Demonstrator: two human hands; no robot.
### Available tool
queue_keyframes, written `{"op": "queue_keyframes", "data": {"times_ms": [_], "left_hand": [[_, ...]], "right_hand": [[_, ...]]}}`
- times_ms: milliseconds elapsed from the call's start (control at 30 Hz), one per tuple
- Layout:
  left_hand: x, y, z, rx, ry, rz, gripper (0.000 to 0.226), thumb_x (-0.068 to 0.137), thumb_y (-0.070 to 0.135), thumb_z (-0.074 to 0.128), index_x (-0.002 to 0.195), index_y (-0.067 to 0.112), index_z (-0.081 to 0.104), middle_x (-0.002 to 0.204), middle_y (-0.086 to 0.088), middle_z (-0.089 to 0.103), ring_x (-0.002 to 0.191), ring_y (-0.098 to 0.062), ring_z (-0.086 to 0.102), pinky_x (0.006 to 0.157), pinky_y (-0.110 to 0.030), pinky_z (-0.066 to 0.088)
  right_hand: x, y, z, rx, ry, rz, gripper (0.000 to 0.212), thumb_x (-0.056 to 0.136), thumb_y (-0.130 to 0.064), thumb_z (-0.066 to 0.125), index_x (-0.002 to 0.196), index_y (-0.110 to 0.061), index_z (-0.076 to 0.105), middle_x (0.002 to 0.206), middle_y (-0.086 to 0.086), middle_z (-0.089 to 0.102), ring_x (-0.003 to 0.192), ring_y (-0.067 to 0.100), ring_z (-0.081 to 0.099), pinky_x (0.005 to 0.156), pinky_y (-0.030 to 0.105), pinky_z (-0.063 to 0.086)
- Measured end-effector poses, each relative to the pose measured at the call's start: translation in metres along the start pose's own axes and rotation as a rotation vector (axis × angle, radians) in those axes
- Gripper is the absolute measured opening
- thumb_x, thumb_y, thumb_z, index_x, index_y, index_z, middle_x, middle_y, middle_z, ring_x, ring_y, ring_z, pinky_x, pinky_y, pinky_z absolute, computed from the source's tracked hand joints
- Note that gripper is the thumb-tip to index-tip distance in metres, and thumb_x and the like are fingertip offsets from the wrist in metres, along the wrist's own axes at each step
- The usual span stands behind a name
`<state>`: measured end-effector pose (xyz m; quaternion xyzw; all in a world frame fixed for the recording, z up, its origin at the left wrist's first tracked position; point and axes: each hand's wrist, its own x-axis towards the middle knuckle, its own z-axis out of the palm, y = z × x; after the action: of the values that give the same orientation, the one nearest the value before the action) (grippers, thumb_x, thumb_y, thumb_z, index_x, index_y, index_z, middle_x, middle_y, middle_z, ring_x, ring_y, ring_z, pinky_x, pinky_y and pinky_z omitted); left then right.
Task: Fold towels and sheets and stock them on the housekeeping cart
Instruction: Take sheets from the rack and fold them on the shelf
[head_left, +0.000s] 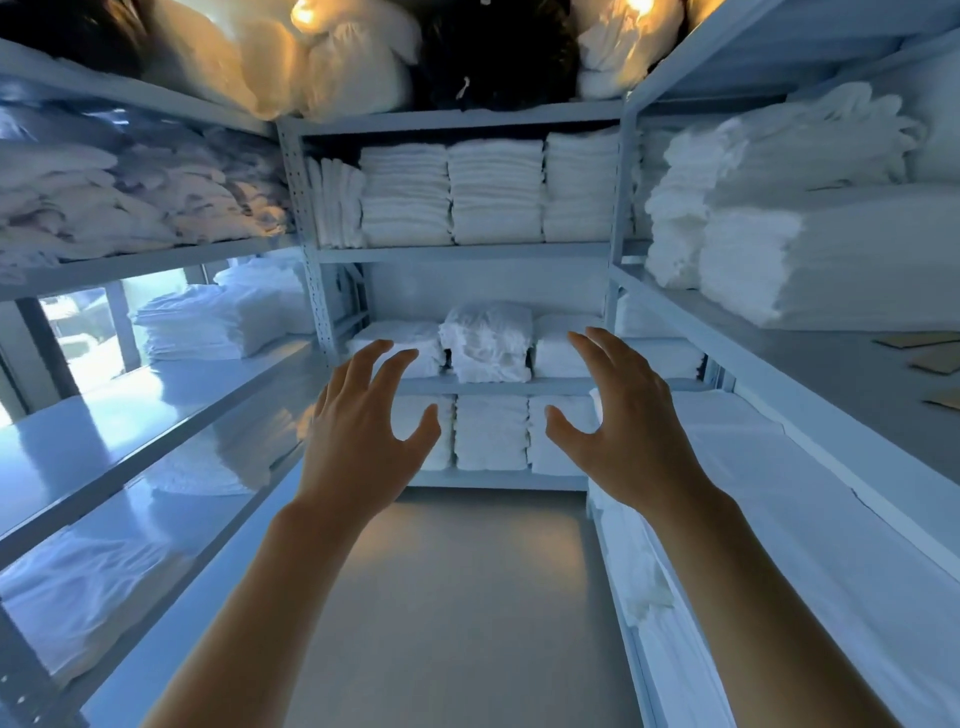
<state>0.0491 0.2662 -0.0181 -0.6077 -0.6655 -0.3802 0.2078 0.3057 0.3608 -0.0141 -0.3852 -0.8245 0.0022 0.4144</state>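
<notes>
Now both arms reach forward over the floor: left hand and right hand hang in mid-air, fingers spread wide, holding nothing. Folded white towels sit stacked on the back shelving, well beyond the fingertips.

- Back shelving unit: grey metal; upper tier bears folded white towel stacks side by side.
- Middle tier: a crumpled white bundle between flat stacks.
- Floor: plain grey.
</notes>
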Motion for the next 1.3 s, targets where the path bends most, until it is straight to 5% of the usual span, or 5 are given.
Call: {"op": "queue_keyframes", "data": {"times_ms": [733, 1300], "left_hand": [[0.218, -0.191, 0.212, -0.175, -0.100, 0.071, 0.061, 0.093, 0.044, 0.065, 0.148, 0.024, 0.049, 0.156, 0.001, 0.042, 0.142, -0.024, 0.041, 0.112, -0.051, 0.044], [0.326, -0.238, 0.398, -0.294, -0.134, 0.093, 0.057, 0.093, 0.045, 0.064, 0.146, 0.028, 0.049, 0.154, 0.003, 0.044, 0.140, -0.023, 0.042, 0.110, -0.049, 0.046]], "right_hand": [[0.217, 0.075, 0.216, -0.103, -0.022, 0.145, 0.075, 0.092, -0.053, 0.059, 0.157, -0.031, 0.029, 0.167, -0.007, 0.026, 0.154, 0.015, 0.023, 0.123, 0.050, 0.027], [0.320, 0.199, 0.309, -0.179, -0.053, 0.232, 0.075, 0.092, -0.052, 0.061, 0.157, -0.029, 0.030, 0.166, -0.007, 0.027, 0.151, 0.017, 0.026, 0.122, 0.050, 0.028]]}}
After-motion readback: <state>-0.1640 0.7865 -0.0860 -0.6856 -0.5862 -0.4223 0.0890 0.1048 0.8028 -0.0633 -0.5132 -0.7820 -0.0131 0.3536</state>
